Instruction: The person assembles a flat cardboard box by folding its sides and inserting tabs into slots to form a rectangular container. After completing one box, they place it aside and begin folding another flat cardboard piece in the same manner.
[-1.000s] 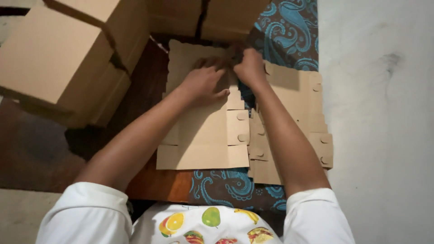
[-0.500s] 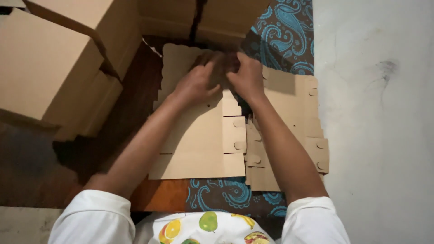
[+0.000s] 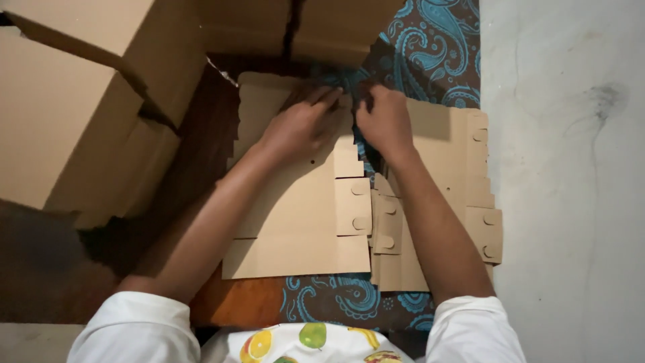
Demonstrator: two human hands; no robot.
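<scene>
Since the earlier frames, little has been changed: both hands have been kept at the top edge of the flat cardboard, and only a slight shift of the view is seen. At the upper middle of the frame, the left hand (image 3: 302, 124) is laid on the left cardboard blank (image 3: 295, 202), its fingers bent and pressed together over the blank's upper right corner; whether an edge is pinched beneath them cannot be told. Just beside it, the right hand (image 3: 384, 121) is curled with the knuckles up at the upper left corner of the right cardboard blank (image 3: 440, 151), and its grasp is likewise hidden. The left blank is seen as a plain brown die-cut sheet, lying flat across the middle of the frame, with a wavy cut along its left side, fold lines across it, and small square tabs with half-round notches along its right side. The right blank is of the same brown board, apparently stacked in several layers, with notched tabs on both sides. Both blanks are spread on a dark cloth with blue paisley patterning (image 3: 430, 47). Assembled cardboard boxes (image 3: 80, 101) are piled at the upper left, and a pale grey floor (image 3: 571, 202) fills the right side.
</scene>
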